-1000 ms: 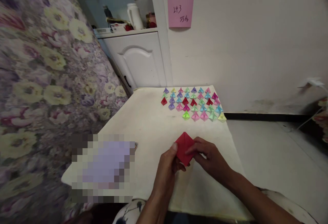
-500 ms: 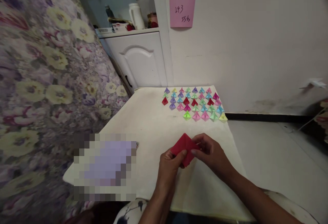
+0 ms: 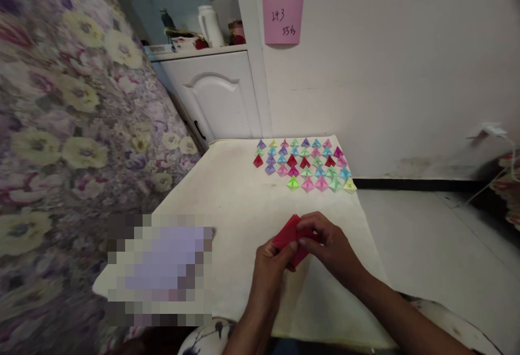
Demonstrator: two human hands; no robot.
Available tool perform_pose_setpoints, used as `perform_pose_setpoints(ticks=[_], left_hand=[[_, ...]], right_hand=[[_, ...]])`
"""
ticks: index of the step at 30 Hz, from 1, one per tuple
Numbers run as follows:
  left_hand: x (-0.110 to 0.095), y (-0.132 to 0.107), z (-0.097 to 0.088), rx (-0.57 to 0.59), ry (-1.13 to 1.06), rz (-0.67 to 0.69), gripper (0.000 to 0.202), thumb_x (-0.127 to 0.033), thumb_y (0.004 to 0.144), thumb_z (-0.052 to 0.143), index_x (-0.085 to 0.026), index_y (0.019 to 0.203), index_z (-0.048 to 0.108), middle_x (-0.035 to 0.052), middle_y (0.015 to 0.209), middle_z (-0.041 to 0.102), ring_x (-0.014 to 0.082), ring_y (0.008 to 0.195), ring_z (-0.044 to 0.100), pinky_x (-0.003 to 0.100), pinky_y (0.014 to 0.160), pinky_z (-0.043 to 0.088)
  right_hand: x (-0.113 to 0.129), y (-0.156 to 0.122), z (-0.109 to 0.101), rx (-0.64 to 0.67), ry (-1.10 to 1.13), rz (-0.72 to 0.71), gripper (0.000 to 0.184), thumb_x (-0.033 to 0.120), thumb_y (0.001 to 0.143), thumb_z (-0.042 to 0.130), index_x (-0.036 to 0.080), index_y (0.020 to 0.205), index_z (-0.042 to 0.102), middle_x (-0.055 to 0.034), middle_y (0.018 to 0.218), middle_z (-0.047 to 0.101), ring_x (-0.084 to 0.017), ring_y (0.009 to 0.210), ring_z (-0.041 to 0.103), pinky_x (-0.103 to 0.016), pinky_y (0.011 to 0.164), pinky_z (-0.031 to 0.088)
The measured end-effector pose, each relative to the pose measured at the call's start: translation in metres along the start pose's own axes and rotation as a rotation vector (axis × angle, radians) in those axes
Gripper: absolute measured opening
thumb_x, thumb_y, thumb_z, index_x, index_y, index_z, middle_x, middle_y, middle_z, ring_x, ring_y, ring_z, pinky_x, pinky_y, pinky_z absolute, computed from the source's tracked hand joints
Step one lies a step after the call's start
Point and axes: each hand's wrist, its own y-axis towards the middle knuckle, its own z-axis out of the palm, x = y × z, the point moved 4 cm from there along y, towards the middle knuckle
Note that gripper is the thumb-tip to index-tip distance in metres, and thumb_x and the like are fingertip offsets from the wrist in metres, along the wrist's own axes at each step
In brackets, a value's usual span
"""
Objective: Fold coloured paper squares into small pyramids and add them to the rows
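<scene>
A folded piece of red paper [image 3: 286,234] is held between both hands above the near part of the table. My left hand [image 3: 270,257] grips its left and lower side, thumb pressed on the front face. On the right side, the fingers of my right hand [image 3: 326,241] pinch a flap and bend it toward the middle. The fingertips behind the paper are hidden. Farther back stand rows of small folded paper pieces [image 3: 307,183] in pink, green, blue, purple, red and yellow.
The pieces stand on a cream-covered table [image 3: 227,192]. A blurred-out purple patch [image 3: 162,257] lies at its left. Beyond are a white cabinet [image 3: 219,100] and a wall with a pink note [image 3: 283,15]. A floral curtain [image 3: 81,144] hangs on the left.
My right fingers have moved left over the red paper, and its right flap is now bent inward. The paper looks narrower. The whole view has shifted slightly.
</scene>
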Motion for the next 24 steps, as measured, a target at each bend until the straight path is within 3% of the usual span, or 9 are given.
perform_pose_setpoints(ticks=[8, 15, 24], left_hand=[[-0.0013, -0.0015, 0.0013, 0.011, -0.053, -0.002, 0.016, -0.027, 0.067, 0.068, -0.011, 0.07, 0.069, 0.0003, 0.053, 0.056, 0.0091, 0.048, 0.045, 0.021, 0.045, 0.039], [-0.0054, -0.0036, 0.0023, 0.057, -0.061, -0.037, 0.016, -0.025, 0.067, 0.066, -0.012, 0.075, 0.07, 0.0023, 0.059, 0.062, 0.0112, 0.054, 0.051, 0.022, 0.049, 0.043], [-0.0064, -0.0036, 0.0003, 0.033, -0.05, -0.064, 0.02, -0.024, 0.066, 0.065, -0.013, 0.083, 0.069, 0.0038, 0.066, 0.067, 0.0128, 0.058, 0.057, 0.023, 0.055, 0.047]], right_hand=[[-0.0033, -0.0017, 0.0042, 0.039, 0.02, -0.027, 0.023, 0.008, 0.073, 0.055, 0.024, 0.084, 0.067, -0.0017, 0.093, 0.058, -0.015, 0.084, 0.056, -0.026, 0.07, 0.046], [-0.0036, -0.0014, 0.0052, 0.072, -0.015, -0.047, 0.027, 0.007, 0.075, 0.054, 0.025, 0.088, 0.068, -0.0011, 0.088, 0.058, -0.014, 0.079, 0.056, -0.026, 0.066, 0.046], [-0.0012, -0.0007, 0.0055, 0.054, -0.01, -0.078, 0.026, 0.006, 0.075, 0.053, 0.025, 0.085, 0.069, -0.0005, 0.083, 0.058, -0.013, 0.074, 0.055, -0.024, 0.062, 0.044]])
